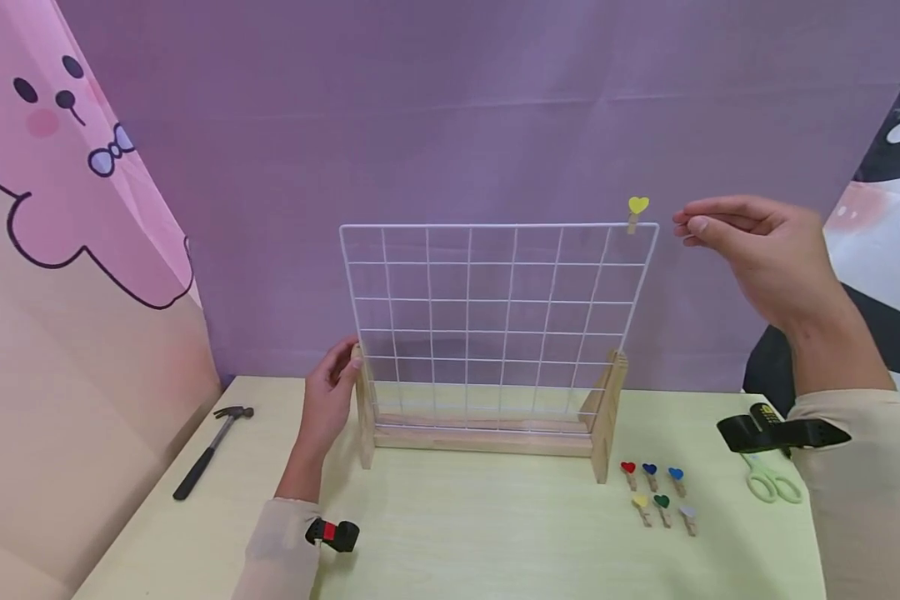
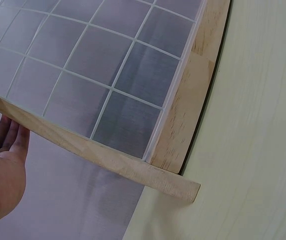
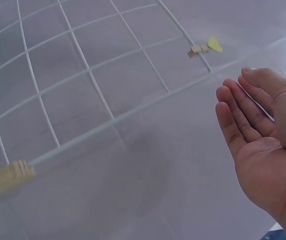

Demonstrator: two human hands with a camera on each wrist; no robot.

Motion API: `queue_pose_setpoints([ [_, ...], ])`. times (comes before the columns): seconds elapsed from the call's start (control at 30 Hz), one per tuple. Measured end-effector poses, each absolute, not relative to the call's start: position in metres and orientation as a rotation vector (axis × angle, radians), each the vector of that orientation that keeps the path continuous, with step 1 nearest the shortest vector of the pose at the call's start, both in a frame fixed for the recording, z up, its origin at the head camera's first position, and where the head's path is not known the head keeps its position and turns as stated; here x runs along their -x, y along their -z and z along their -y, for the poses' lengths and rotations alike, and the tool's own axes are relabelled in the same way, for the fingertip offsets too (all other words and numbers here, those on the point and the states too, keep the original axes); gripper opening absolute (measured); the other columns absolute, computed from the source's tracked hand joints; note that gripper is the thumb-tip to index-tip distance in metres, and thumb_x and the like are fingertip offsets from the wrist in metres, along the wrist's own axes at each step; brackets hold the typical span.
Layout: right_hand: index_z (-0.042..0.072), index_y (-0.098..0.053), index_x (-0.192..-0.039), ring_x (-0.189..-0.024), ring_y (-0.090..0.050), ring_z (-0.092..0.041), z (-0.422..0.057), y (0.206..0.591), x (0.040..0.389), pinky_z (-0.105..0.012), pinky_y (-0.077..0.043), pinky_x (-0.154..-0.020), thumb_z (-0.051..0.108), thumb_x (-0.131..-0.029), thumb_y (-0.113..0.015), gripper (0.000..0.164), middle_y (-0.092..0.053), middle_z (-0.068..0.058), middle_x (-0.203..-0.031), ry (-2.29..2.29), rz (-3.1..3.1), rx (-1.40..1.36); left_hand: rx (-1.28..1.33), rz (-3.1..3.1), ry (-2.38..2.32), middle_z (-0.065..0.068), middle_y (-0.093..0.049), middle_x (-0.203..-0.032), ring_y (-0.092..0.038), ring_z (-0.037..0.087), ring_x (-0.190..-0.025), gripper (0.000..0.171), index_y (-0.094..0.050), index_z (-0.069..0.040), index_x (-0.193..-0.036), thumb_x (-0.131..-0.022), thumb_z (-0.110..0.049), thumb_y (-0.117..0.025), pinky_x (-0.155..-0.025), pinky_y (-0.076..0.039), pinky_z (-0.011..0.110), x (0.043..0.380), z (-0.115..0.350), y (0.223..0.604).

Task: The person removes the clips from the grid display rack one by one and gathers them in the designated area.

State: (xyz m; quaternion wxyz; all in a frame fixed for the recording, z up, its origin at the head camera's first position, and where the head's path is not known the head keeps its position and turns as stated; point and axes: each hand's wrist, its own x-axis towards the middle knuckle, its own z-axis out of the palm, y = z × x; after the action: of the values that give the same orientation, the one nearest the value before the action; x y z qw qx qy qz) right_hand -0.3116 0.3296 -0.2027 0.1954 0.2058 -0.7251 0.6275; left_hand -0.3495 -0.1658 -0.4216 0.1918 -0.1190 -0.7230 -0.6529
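A white wire grid [image 1: 487, 298] stands upright in a wooden stand [image 1: 480, 442]. At the stand's left post my left hand [image 1: 330, 396] pinches the upper end, thumb on the near side and fingers behind it. One clothespin with a yellow heart [image 1: 637, 206] is clipped on the grid's top wire, close to the right corner; the right wrist view also has this yellow-heart clothespin [image 3: 205, 47]. Just right of that corner my right hand [image 1: 765, 246] is raised, apart from the grid. Its fingers are loosely bent, with nothing in them.
Several small clothespins with coloured hearts [image 1: 662, 502] lie in two rows on the table [image 1: 457, 533], right of the stand. Green scissors [image 1: 772, 485] lie farther right, partly hidden by my right sleeve. A hammer [image 1: 213, 452] is at the left. Purple cloth [image 1: 420, 125] hangs behind.
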Motion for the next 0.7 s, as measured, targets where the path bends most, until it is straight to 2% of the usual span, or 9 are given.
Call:
queue_pose_setpoints([
  [0.13, -0.008, -0.069, -0.124, -0.099, -0.074, -0.013, -0.318, 0.197, 0.319, -0.013, -0.055, -0.092, -0.001, -0.094, -0.071, 0.031, -0.079, -0.003, -0.11, -1.898, 1.914, -0.685, 0.324, 2.033, 1.831, 0.017, -0.058, -0.146, -0.057, 0.007, -0.122, 0.042, -0.054, -0.01, -0.148, -0.107, -0.018, -0.057, -0.097, -0.048, 0.006, 0.348, 0.168, 0.422],
  [0.4, -0.003, -0.072, -0.122, -0.097, -0.074, -0.012, -0.305, 0.189, 0.328, -0.012, -0.056, -0.089, 0.004, -0.092, -0.075, 0.03, -0.08, -0.001, -0.105, -1.92, 1.962, -0.63, 0.326, 2.03, 1.831, 0.023, -0.057, -0.146, -0.058, 0.005, -0.118, 0.042, -0.054, -0.008, -0.148, -0.107, -0.016, -0.057, -0.096, -0.048, 0.006, 0.348, 0.167, 0.422],
  [0.7, -0.002, -0.075, -0.116, -0.09, -0.073, -0.011, -0.293, 0.181, 0.33, -0.012, -0.056, -0.088, 0.005, -0.09, -0.078, 0.027, -0.08, 0.001, -0.1, -1.924, 1.978, -0.611, 0.329, 2.032, 1.842, 0.02, -0.058, -0.145, -0.058, 0.005, -0.119, 0.041, -0.054, -0.009, -0.148, -0.107, -0.014, -0.057, -0.097, -0.048, 0.007, 0.349, 0.165, 0.42],
])
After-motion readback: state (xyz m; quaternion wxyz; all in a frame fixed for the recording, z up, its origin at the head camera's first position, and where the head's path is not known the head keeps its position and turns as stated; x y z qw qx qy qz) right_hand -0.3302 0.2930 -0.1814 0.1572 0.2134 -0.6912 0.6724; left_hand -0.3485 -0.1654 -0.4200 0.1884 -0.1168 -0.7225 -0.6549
